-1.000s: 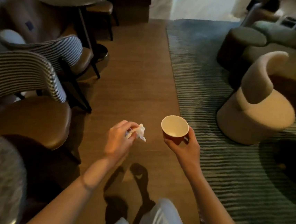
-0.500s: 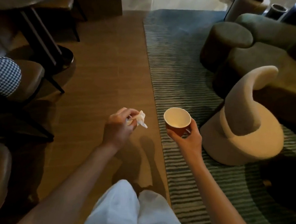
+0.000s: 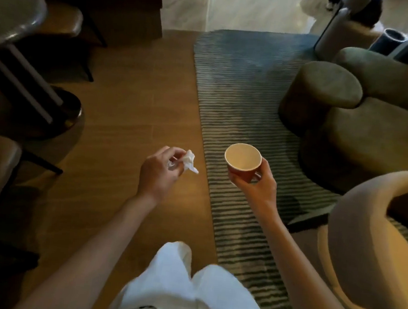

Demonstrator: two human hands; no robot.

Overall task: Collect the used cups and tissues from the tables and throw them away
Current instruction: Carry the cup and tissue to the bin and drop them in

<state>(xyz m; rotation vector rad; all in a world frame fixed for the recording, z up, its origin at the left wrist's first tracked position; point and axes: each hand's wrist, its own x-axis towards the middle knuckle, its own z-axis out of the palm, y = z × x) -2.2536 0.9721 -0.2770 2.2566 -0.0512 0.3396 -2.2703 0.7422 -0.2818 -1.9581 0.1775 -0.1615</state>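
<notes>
From the head view, the left hand (image 3: 157, 174) is held out over the wooden floor (image 3: 132, 112), its grip pinched together on a crumpled white tissue (image 3: 189, 161) that sticks out to the right of the fingertips. The right hand (image 3: 254, 186) is raised beside it, over the edge of the striped rug (image 3: 240, 100); its grip is wrapped around the lower body of a red paper cup (image 3: 242, 161), thumb on the near side and fingers behind. The cup stands upright, its pale inside showing no visible contents. Tissue and cup are near each other but apart.

At the left, a round tabletop (image 3: 10, 11) stands on a dark pedestal base (image 3: 63, 108), with brown-seated chairs (image 3: 61, 19) around it. At the right sit a round olive pouf (image 3: 324, 83) and, closer, a beige curved-back stool (image 3: 368, 247). White trousers (image 3: 185, 289) show at the bottom edge.
</notes>
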